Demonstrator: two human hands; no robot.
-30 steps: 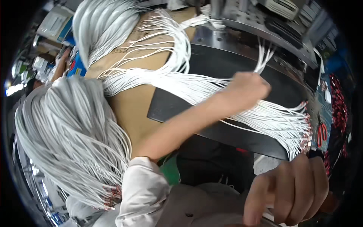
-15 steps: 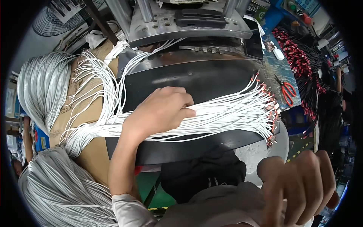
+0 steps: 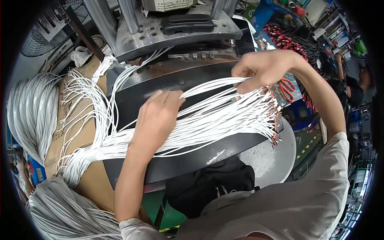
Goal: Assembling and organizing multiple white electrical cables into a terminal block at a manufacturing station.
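Observation:
A broad bundle of white cables (image 3: 212, 120) lies across a black mat (image 3: 188, 168), its reddish-tipped ends (image 3: 276, 120) fanned out at the right. Several lifted white cables (image 3: 212, 84) stretch in a shallow arc between my two hands. My left hand (image 3: 158, 118) is closed on them at the bundle's middle, its fingertips partly hidden. Near the tipped ends, my right hand (image 3: 266, 71) pinches the same cables between thumb and fingers. The tips of the lifted cables are hidden behind the right hand.
A metal press (image 3: 176, 38) with a black case (image 3: 188, 25) stands behind the mat. Red-handled scissors (image 3: 287, 89) lie right. Grey cable coils (image 3: 34, 114) rest by cardboard (image 3: 94, 192) at left. A round pale stool (image 3: 276, 160) sits below; red-and-black wires (image 3: 286, 42) are far right.
My right hand has come up from the lower right and taken hold of several cables near their tips. Those cables are now raised off the bundle. The view has shifted slightly.

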